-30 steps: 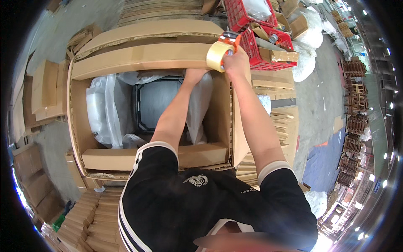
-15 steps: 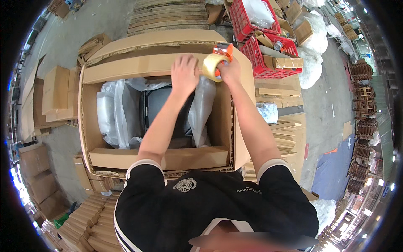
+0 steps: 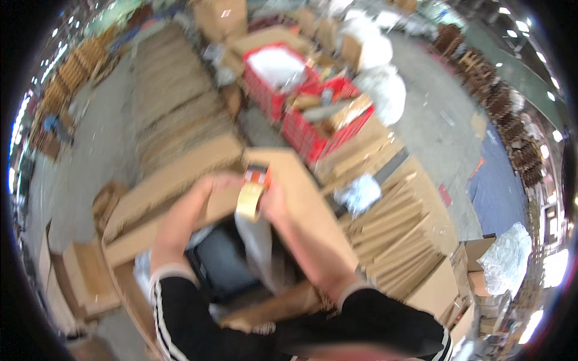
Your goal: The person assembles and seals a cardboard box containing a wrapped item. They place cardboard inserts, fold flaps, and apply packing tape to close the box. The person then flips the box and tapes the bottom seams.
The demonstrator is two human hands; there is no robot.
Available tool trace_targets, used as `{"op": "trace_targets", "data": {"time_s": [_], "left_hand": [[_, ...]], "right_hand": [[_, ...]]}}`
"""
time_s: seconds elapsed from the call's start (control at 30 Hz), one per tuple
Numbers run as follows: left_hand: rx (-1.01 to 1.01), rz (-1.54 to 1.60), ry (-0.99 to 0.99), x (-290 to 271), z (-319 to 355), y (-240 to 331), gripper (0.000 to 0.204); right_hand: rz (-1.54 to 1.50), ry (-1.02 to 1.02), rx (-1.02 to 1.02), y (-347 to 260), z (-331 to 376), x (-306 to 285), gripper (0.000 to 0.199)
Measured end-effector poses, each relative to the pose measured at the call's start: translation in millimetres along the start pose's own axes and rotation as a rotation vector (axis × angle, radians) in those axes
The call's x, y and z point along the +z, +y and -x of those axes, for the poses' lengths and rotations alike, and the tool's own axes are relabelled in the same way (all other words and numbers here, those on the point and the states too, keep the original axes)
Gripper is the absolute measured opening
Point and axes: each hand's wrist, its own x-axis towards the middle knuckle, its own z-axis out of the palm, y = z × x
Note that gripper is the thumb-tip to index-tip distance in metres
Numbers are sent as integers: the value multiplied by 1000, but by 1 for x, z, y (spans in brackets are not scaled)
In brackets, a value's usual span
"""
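My right hand (image 3: 274,201) is closed around a tape dispenser (image 3: 257,175), orange with a yellowish tape roll (image 3: 248,201) on it. It is over the far right corner of a big open cardboard box (image 3: 310,207). Beside the dispenser, on its left, my left hand (image 3: 221,182) is at the far cardboard strip (image 3: 162,225) of the box. Motion smears its fingers, so their grip does not show. Down in the box lies a dark, smooth-faced thing (image 3: 223,262), its kind unclear, with translucent wrapping (image 3: 257,243) around it. My forearms hide part of the box.
Two red plastic crates (image 3: 322,141) with wrapping and cardboard pieces stand beyond the box to the right. Flat cardboard strips (image 3: 391,231) are stacked at its right side. Slatted wooden boards (image 3: 174,90) lie beyond it. Another open carton (image 3: 90,271) stands to the left.
The view has swung to the right and tilted, blurring the picture. Both hands remain near the box's far right corner, with the tape dispenser still in my right hand.
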Motion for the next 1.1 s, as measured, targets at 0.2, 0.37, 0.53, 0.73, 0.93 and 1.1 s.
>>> {"op": "trace_targets", "data": {"time_s": [0.2, 0.37, 0.53, 0.73, 0.93, 1.1], "left_hand": [[-241, 326, 70, 0, 23, 44, 58], [-306, 211, 74, -9, -5, 29, 63], [-60, 180, 61, -26, -25, -3, 54], [-173, -297, 12, -47, -29, 5, 84], [-177, -362, 39, -47, -28, 15, 93], [-106, -352, 44, -47, -19, 23, 86]], "right_hand": [[225, 9, -26, 9, -17, 11, 48], [308, -57, -103, 11, -23, 13, 54], [300, -89, -153, 16, -31, 21, 54], [376, -73, -240, 25, -37, 24, 41], [314, -98, -179, 23, -39, 27, 35], [323, -87, -235, 21, -42, 29, 32]]}}
